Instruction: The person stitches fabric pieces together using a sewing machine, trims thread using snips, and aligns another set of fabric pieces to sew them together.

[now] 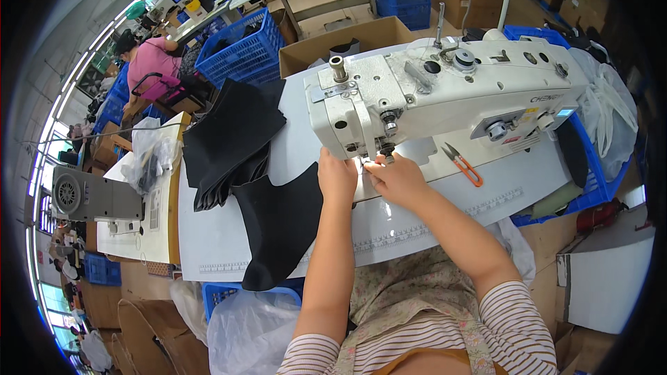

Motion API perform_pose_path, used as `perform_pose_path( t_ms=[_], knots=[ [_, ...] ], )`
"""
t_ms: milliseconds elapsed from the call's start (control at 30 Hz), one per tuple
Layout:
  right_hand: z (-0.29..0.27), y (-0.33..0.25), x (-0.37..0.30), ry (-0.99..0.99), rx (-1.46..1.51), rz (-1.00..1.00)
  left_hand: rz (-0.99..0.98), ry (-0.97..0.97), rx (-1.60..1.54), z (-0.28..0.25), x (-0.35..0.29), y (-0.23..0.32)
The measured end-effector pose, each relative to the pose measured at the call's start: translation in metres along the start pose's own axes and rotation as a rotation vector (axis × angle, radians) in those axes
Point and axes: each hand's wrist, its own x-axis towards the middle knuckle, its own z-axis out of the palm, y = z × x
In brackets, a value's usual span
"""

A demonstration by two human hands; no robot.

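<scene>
Both hands are close together under the head of a white sewing machine point(417, 90), at its needle. My left hand point(338, 178) is closed just left of the needle, its fingertips partly covered by the machine head. Beside its wrist lies a black cut fabric piece point(278, 219), which hangs over the table's front edge. My right hand point(397, 180) is closed in a pinch at the presser foot area, and whatever lies between its fingers is too small to make out. Orange-handled thread snips point(464, 165) lie to its right on the machine bed.
A stack of black pieces point(233, 139) lies on the white table point(215, 243) at left. Behind stand an open cardboard box point(299, 62) and a blue crate point(243, 45). Another sewing machine point(104, 194) is farther left. A person in pink point(153, 69) works beyond it.
</scene>
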Motion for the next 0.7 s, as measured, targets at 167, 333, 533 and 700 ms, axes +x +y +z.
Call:
perform_pose_path(
  t_ms=[167,333,533,700],
  knots=[
    [0.007,0.007,-0.004,0.023,0.083,0.033,-0.169,0.046,-0.127,-0.001,0.002,-0.008],
    [0.000,0.015,-0.002,0.076,0.191,0.017,-0.196,0.250,-0.348,-0.036,0.004,0.002],
    [0.010,0.028,-0.007,0.097,0.223,-0.033,0.101,-0.172,0.185,-0.082,-0.040,0.000],
    [-0.072,0.009,-0.049,-0.348,0.385,0.216,0.130,-0.195,0.159,-0.082,-0.077,-0.021]
  ],
)
